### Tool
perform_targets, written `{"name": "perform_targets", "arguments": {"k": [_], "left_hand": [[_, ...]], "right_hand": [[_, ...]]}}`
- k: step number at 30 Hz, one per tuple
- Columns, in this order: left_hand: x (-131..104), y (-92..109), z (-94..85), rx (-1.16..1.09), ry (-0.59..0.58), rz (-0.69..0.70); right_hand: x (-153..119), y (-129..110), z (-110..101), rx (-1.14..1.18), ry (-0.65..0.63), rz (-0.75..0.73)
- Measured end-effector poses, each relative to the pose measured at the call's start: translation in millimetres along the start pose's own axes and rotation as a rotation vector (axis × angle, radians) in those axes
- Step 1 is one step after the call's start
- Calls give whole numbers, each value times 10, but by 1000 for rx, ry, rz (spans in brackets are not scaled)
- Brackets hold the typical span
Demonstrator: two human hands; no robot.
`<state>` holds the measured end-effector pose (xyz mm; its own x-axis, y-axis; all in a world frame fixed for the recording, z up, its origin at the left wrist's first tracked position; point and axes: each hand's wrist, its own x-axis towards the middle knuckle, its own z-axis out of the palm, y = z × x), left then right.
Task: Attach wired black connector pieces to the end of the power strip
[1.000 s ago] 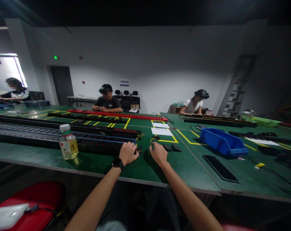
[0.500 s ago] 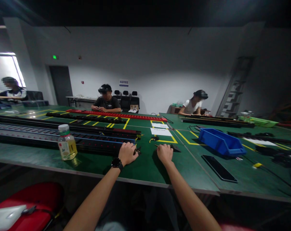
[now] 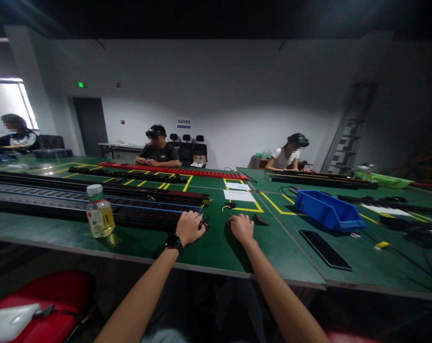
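My left hand (image 3: 190, 227), with a black watch (image 3: 173, 242) on the wrist, is closed at the near right end of a long black rail (image 3: 144, 218) with red dots. A small dark piece (image 3: 206, 223) shows past its fingertips; the grip itself is hidden. To the right, my right hand (image 3: 242, 228) is closed just above the green table (image 3: 216, 252). A thin tip pokes out left of its fingers, too small to name. Beside that hand lies a black wedge-shaped piece (image 3: 261, 219), apart from it. Beyond both hands sits a small black-and-yellow cable bundle (image 3: 230, 205).
A drink bottle (image 3: 100, 214) stands in front of the rails at left. On the right are a blue bin (image 3: 326, 210) and a phone (image 3: 325, 249). A red slotted rail (image 3: 173, 170) lies farther back. Several co-workers sit around the tables.
My right hand has shifted slightly left, away from the black wedge-shaped piece, which now shows more fully. My left hand stays at the rail end.
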<state>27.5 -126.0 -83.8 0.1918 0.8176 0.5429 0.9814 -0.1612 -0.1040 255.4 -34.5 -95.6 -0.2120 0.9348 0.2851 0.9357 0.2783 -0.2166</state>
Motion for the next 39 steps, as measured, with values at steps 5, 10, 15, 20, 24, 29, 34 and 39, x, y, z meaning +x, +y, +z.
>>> {"name": "perform_targets", "arguments": {"k": [5, 10, 15, 20, 24, 29, 34, 39], "left_hand": [[1, 0, 9, 7, 2, 6], [4, 6, 15, 10, 0, 0], [3, 7, 14, -1, -7, -6], [1, 0, 26, 4, 7, 1], [1, -4, 34, 15, 7, 7], [-11, 12, 11, 19, -8, 3], [-27, 62, -47, 25, 1, -22], [-35, 88, -88, -60, 27, -65]], "right_hand": [[0, 1, 11, -1, 8, -22], [27, 5, 53, 16, 40, -8], [57, -10, 48, 77, 72, -15], [82, -12, 55, 204, 49, -59], [93, -12, 72, 270, 4, -122], [30, -94, 91, 314, 32, -269], [-108, -266, 98, 263, 112, -418], [-153, -340, 138, 220, 251, -529]]}}
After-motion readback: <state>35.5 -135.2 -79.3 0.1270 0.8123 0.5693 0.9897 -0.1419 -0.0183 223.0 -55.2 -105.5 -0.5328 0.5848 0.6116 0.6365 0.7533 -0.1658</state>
